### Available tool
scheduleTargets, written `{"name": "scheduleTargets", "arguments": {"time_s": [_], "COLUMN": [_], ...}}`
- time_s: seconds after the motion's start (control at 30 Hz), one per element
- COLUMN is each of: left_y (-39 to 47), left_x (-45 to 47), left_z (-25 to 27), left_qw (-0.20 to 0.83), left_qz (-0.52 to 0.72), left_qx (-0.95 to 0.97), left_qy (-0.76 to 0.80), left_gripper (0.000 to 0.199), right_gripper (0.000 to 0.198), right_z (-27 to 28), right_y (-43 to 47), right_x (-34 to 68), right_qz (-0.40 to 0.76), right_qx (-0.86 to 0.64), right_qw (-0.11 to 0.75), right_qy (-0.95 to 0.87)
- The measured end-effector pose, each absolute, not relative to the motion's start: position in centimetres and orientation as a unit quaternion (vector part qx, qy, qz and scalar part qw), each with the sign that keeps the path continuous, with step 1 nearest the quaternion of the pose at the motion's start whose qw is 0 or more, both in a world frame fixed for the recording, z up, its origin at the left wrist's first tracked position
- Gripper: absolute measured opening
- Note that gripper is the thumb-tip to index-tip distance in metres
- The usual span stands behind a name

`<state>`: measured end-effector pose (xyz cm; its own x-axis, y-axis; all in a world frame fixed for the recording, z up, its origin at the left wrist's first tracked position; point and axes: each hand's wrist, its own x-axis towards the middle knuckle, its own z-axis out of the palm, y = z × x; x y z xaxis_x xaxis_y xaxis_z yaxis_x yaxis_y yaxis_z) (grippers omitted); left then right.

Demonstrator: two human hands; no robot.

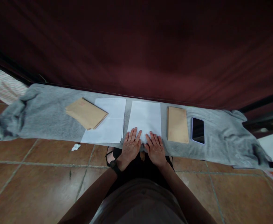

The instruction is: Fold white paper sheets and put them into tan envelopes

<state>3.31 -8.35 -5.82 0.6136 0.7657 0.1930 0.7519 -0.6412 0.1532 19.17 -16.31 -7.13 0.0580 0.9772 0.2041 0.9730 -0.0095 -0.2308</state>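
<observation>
A white sheet of paper [145, 115] lies flat in front of me on the grey cloth. My left hand [131, 146] rests on its near left corner, fingers stretched out. On the near right corner lies my right hand [155, 147], also flat with fingers apart. To the left, more white sheets [106, 132] are spread, partly covered by a slanted pile of brown envelopes [87, 113]. Right of the middle sheet sits a neat stack of brown envelopes [178, 125].
A phone [198, 130] in a purple case lies beyond the right stack. The long grey cloth [45, 113] covers a narrow surface against a dark red curtain [145, 62]. A crumpled white scrap [76, 147] is on the tiled floor [45, 180].
</observation>
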Motion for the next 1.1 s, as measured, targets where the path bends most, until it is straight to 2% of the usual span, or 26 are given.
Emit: {"name": "scheduleTargets", "arguments": {"time_s": [0.4, 0.73, 1.1], "left_y": [-7.9, -8.0, -7.8], "left_x": [4.4, 4.3, 4.2], "left_z": [-5.7, -5.8, -5.9], "left_qw": [0.044, 0.049, 0.053], "left_qz": [0.112, 0.113, 0.118], "left_qx": [0.898, 0.897, 0.898], "left_qy": [0.423, 0.424, 0.421], "left_gripper": [0.054, 0.056, 0.059], "right_gripper": [0.051, 0.048, 0.053], "right_z": [-7.4, -5.3, -7.1], "right_y": [-16.8, -15.7, -15.9], "right_x": [20.0, 20.8, 21.0], "right_qz": [-0.008, 0.012, -0.028], "right_qx": [-0.710, -0.726, -0.734], "right_qw": [0.147, 0.142, 0.150], "right_qy": [-0.689, -0.673, -0.662]}}
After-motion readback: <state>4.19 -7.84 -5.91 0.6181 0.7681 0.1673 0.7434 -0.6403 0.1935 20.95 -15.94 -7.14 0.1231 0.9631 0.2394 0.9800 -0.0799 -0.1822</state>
